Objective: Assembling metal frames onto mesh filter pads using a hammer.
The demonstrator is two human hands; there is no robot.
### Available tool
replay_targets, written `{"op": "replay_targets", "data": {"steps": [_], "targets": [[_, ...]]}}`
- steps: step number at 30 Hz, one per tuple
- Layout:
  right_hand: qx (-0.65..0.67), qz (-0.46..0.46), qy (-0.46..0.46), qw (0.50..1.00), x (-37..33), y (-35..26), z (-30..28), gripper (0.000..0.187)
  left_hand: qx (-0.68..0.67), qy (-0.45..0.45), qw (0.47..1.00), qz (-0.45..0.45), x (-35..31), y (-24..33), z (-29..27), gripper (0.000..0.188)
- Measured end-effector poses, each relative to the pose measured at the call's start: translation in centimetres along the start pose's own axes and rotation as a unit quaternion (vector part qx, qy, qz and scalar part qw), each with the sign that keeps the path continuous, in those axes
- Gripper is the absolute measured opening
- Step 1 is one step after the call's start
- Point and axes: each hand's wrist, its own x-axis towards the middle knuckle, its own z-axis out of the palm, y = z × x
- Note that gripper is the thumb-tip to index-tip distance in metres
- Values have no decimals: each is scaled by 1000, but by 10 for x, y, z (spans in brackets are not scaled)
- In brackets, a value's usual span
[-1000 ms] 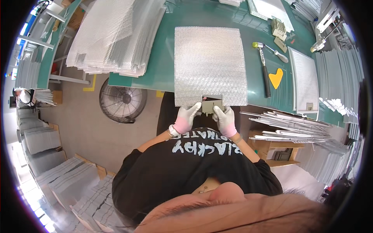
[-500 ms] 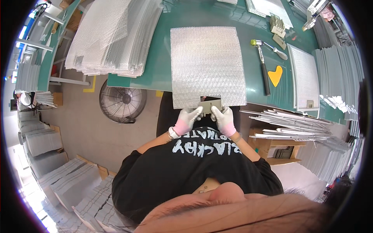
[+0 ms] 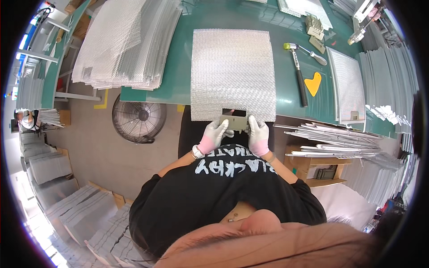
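A silvery mesh sheet (image 3: 232,71) lies on the green table, its near edge overhanging toward me. A rectangular notch is cut into that edge. My left hand (image 3: 215,134), in a white and pink glove, pinches a small grey-beige plate (image 3: 234,123) at its left end. The plate sits across the mouth of the notch, leaving a dark gap above it. At the plate's right end, my gloved right hand (image 3: 258,134) has its thumb and fingers closed on the sheet's near edge. Its fingers under the sheet are hidden.
Stacked mesh sheets (image 3: 127,44) stand on the left of the green table (image 3: 210,15). To the right lie a hammer (image 3: 298,73), a screwdriver (image 3: 313,55), a yellow scraper (image 3: 313,84) and a framed mesh panel (image 3: 346,85). A floor fan (image 3: 142,117) is below left.
The plate has moved left and levelled at the notch. My right hand has shifted its grip from the plate to the mesh sheet's edge. My left hand still holds the plate.
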Motion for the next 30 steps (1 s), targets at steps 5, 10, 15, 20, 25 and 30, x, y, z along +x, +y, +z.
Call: {"op": "replay_targets", "data": {"steps": [5,10,15,20,25,30], "targets": [[27,-22,-102,994,2,15,-4,31,-194,-148,969,-39,-15,19,1,54],[-84,-37,-303,949,3,15,-2,43,379,-393,829,-116,-13,125,7,48],[4,-72,-169,983,-2,0,12,36,802,-140,398,424,89,160,50,60],[-6,-235,94,968,-3,29,-21,33,802,-171,453,350,62,94,77,65],[2,-94,-60,994,11,7,-54,20,805,-111,481,330,45,78,87,57],[-183,-240,-56,952,-4,2,-56,21,789,-128,502,330,38,79,84,55]]}}
